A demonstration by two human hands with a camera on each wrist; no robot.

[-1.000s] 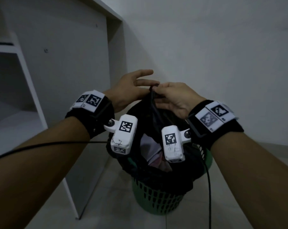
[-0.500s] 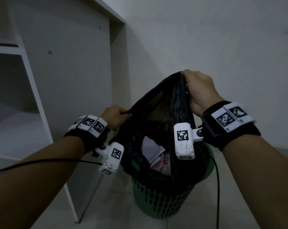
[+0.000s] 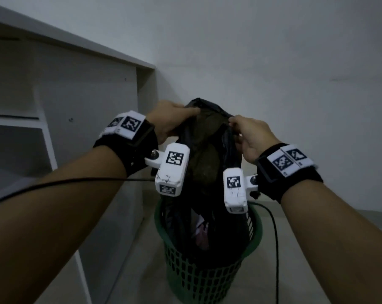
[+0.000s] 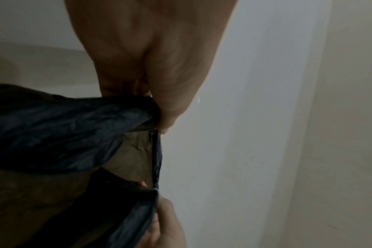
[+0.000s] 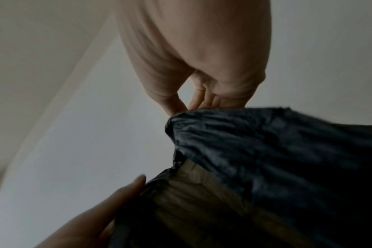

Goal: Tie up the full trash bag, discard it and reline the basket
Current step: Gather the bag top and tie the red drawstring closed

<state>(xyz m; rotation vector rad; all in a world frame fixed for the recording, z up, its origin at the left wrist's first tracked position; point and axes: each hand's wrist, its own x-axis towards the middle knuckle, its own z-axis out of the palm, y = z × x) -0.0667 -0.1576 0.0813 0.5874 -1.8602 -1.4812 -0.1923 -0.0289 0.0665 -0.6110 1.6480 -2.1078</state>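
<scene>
1. The white shelving unit point(image 3: 87, 106) fills the left side of your head view, its end panel standing just beside the basket; a pale wall point(image 3: 273, 62) runs behind everything and a light floor point(image 3: 130, 249) lies below.

2. The green basket point(image 3: 198, 279) stands on the floor near the foot of that end panel. Its wall is an open lattice, and its rim shows on the right side around the bag.

3. The black trash bag point(image 3: 207, 150) is still seated in the basket, with its upper part pulled up well above the rim between your hands. The mouth is gathered but not closed: paper scraps point(image 3: 202, 224) show through the gap lower down.

4. Your left hand point(image 3: 170, 119) grips the bag's top edge on the left, fingers curled over bunched plastic. The left wrist view shows the thumb and fingers point(image 4: 166, 107) pinching a fold of it.

5. Your right hand point(image 3: 251, 137) pinches the opposite edge of the mouth, fingertips point(image 5: 176, 105) pressed together on the film in the right wrist view.

6. Each wrist carries a black strap with white square-coded markers, and a white camera block, point(image 3: 172, 170) and point(image 3: 235, 187), hangs under it. The markers hold only black-and-white patterns; the small print beside them is too small to read.

7. A black cable point(image 3: 65, 183) runs along your left forearm, and another point(image 3: 275, 249) trails down past the basket's right side.
</scene>
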